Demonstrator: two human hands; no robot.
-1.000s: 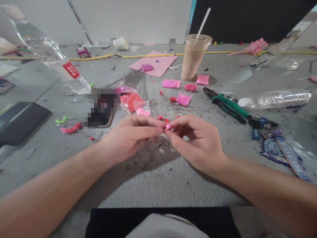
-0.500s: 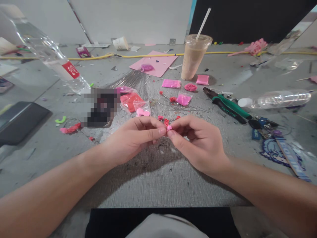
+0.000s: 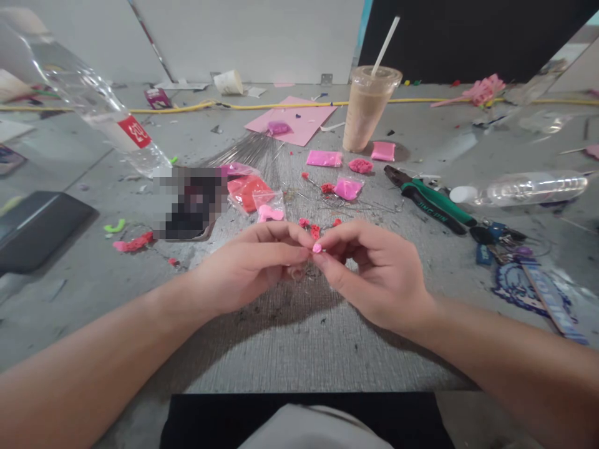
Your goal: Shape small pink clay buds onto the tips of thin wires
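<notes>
Between my fingertips is a small lump of pink modelling clay (image 3: 317,248). My right hand (image 3: 374,271) pinches it between thumb and forefinger. My left hand (image 3: 262,259) is closed at the thumb and forefinger, its tips touching the lump from the left. Just beyond the fingers lie small red clay pieces (image 3: 315,231), partly hidden. Past my left hand is an open clear bag of pink clay (image 3: 270,212), beside a bag of red clay (image 3: 248,192). A pink clay packet (image 3: 347,188) lies farther off, near thin wires.
Green-handled pliers (image 3: 430,199) and keys (image 3: 496,240) lie to the right, with a bottle on its side (image 3: 528,188). A drink cup with a straw (image 3: 367,112) stands behind. Leftward are a phone (image 3: 194,209), a tall bottle (image 3: 107,118) and a dark case (image 3: 44,231).
The pink lump has shifted slightly left and down and turned between my fingertips. Both hands stay close together in nearly the same place.
</notes>
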